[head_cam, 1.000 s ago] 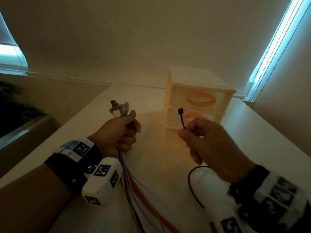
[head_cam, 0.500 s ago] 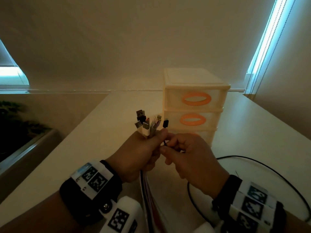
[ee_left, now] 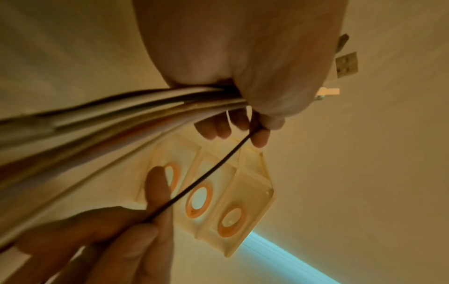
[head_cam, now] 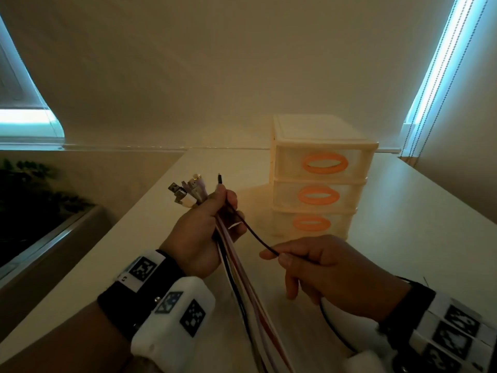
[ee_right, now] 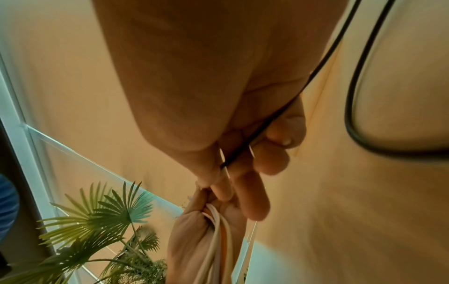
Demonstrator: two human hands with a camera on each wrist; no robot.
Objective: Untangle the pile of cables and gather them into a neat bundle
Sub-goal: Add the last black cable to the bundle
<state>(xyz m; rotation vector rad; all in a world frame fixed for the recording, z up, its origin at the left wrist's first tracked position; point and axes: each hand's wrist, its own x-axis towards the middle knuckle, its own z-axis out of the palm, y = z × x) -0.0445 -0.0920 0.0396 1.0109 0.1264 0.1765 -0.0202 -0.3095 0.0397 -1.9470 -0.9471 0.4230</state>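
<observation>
**Thin black cable drawn out beside the gripped bundle**

A bundle of white, orange and dark cables (head_cam: 236, 267) stood in the fist of the left hand (head_cam: 204, 232), fingers curled round it, above the pale bench (head_cam: 403, 238). Its metal and white plug ends (head_cam: 188, 192) fanned out above the thumb, and the strands ran down toward the person, out of the bottom of the head view. A thin black cable (head_cam: 252, 232) was held in the same fist, its small dark plug (head_cam: 220, 179) poking up just beside the other plugs. From there it slanted down to the right hand (head_cam: 330, 270), which pinched it between thumb and forefinger; the other fingers hung loosely curled. Past that pinch the black cable looped away over the bench.

Behind the hands stood a cream plastic drawer unit (head_cam: 320, 184) with 3 drawers, each with an oval orange handle. A green palm-like plant (ee_right: 102, 221) showed to the left, beyond the bench edge.
</observation>
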